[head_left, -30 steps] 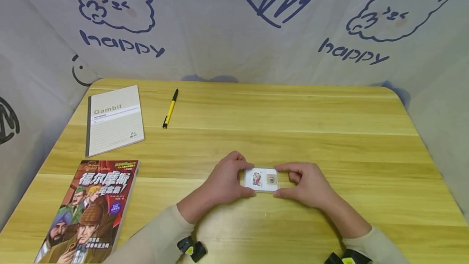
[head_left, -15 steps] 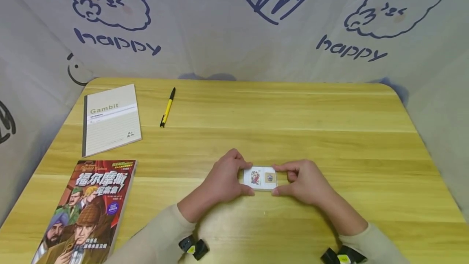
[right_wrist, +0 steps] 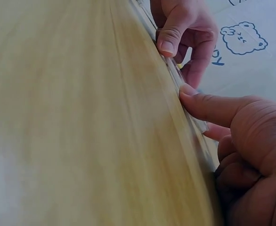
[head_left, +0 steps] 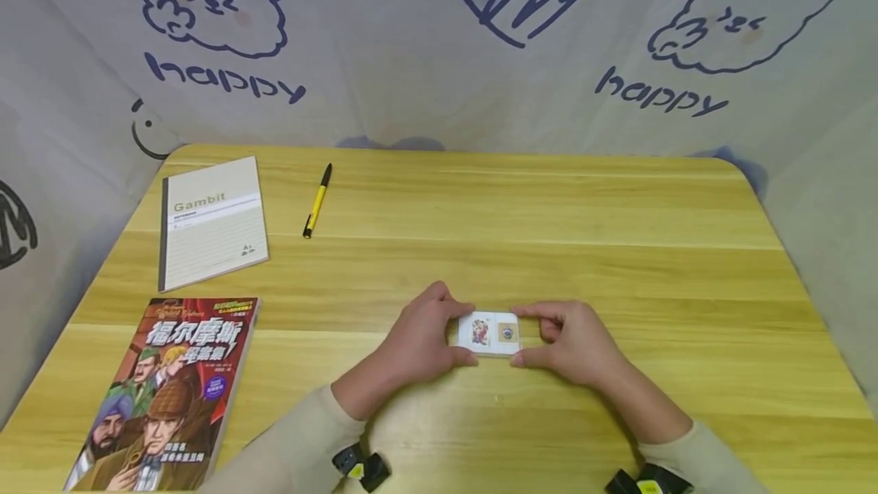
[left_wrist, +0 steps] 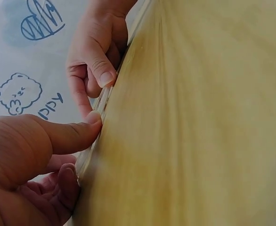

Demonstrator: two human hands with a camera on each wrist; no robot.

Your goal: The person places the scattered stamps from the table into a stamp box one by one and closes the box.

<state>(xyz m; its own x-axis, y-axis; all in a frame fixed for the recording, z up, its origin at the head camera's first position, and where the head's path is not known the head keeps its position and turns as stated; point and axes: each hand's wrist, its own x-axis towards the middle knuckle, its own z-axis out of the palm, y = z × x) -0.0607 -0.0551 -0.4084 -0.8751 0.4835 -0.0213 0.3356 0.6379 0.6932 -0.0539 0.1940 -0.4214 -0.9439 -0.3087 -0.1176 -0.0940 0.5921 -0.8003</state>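
Observation:
A small, flat, clear-edged plastic card case [head_left: 489,334] lies at the front middle of the table, its white face bearing a colourful figure and a tan square picture. My left hand [head_left: 428,334] grips its left end, thumb on the near edge and index finger on the far edge. At the right end, my right hand [head_left: 572,341] pinches the case the same way. In the left wrist view, the thumb of the left hand [left_wrist: 29,150] presses the thin side of the case, low against the wood. The right wrist view shows the right hand [right_wrist: 255,136] likewise; the case's top face is hidden there.
On the left of the wooden table [head_left: 617,227] lie a grey Gambit notebook [head_left: 216,242] and, nearer, a comic-style book [head_left: 168,395] beside the left forearm. A yellow and black pen [head_left: 317,202] rests right of the notebook. Printed cloth [head_left: 384,44] hangs behind the table.
The head view has shifted slightly. Both hands keep their hold on the card case, which stays in about the same place on the table.

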